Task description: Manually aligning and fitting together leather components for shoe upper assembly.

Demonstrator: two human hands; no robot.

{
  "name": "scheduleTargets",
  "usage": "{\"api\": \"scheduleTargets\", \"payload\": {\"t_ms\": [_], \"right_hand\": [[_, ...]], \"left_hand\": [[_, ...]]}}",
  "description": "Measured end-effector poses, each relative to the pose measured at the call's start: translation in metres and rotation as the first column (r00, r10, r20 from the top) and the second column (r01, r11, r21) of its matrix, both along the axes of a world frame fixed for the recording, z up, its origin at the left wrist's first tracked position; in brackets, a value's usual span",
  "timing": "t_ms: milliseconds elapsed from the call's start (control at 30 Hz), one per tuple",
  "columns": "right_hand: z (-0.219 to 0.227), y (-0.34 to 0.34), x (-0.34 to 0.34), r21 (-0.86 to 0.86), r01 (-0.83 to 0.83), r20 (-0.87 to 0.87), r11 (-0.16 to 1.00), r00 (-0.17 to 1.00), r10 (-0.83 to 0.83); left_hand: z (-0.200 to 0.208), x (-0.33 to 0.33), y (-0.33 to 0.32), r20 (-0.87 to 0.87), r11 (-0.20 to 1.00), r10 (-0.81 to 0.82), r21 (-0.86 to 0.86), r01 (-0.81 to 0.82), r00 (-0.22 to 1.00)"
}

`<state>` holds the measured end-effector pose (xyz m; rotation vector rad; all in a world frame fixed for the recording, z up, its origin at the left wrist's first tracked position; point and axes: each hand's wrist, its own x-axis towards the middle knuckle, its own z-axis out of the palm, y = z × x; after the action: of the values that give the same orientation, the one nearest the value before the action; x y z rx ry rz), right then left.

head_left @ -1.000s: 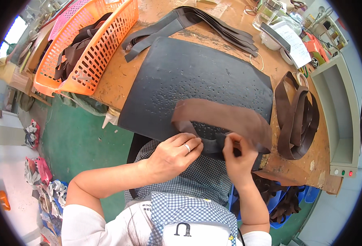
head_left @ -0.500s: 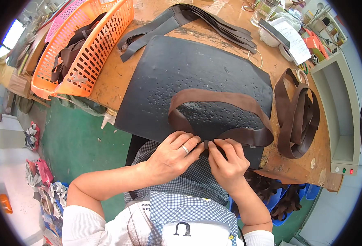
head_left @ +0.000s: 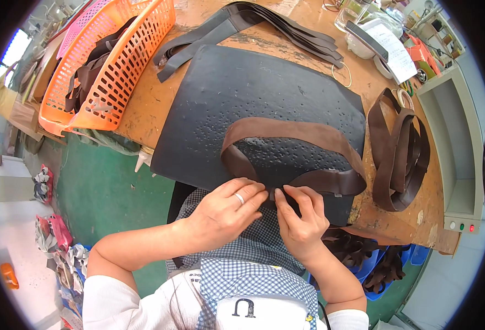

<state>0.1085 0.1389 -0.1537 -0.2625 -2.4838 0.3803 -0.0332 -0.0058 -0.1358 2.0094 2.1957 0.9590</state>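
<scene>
A wide brown fabric strap [head_left: 292, 125] stands on edge in a loop over the black mat [head_left: 242, 77]. Its two ends come together at the mat's near edge, between my hands. My left hand [head_left: 226, 212] pinches the strap's end from the left, with a ring on one finger. Close against it, my right hand [head_left: 303, 217] pinches the right part between thumb and fingertips. The exact spot where the ends meet is mostly hidden by my fingers. The mat's surface is pitted with many small holes.
An orange basket [head_left: 107, 71] with dark straps stands at the left. Flat dark straps [head_left: 253, 19] lie behind the mat, and a coiled brown strap [head_left: 399, 154] lies to its right. A grey metal housing [head_left: 456, 148] borders the right side. Blue bins [head_left: 374, 269] sit below the table.
Both hands have shifted slightly left, and the strap loop has moved a little with them. The thumbs and fingertips have changed position slightly at the join.
</scene>
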Motion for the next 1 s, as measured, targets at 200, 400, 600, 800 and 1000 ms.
{"api": "scheduleTargets", "payload": {"t_ms": [200, 400, 600, 800, 1000], "right_hand": [[-0.001, -0.007, 0.003, 0.102, -0.010, 0.039, 0.995, 0.999, 0.006], [-0.007, -0.009, 0.006, 0.124, -0.038, 0.043, 0.992, 0.999, 0.033], [-0.016, -0.003, 0.008, 0.049, -0.090, -0.065, 0.995, 0.993, 0.094], [-0.015, -0.001, 0.007, 0.035, -0.097, -0.106, 0.995, 0.989, 0.100], [-0.011, 0.002, 0.007, -0.009, -0.118, -0.121, 0.993, 0.986, 0.116]], "left_hand": [[-0.002, -0.001, 0.005, -0.028, 0.996, 0.053, 0.075, -0.051, 0.998], [-0.001, 0.001, 0.003, -0.448, 0.990, -0.092, 0.051, 0.128, 0.889], [0.002, -0.001, 0.009, -0.666, 0.972, -0.195, -0.031, 0.235, 0.720], [0.001, -0.005, 0.014, -0.125, 0.999, -0.036, 0.034, 0.040, 0.992], [0.001, -0.003, 0.010, -0.141, 0.997, 0.001, 0.082, 0.010, 0.990]]}}
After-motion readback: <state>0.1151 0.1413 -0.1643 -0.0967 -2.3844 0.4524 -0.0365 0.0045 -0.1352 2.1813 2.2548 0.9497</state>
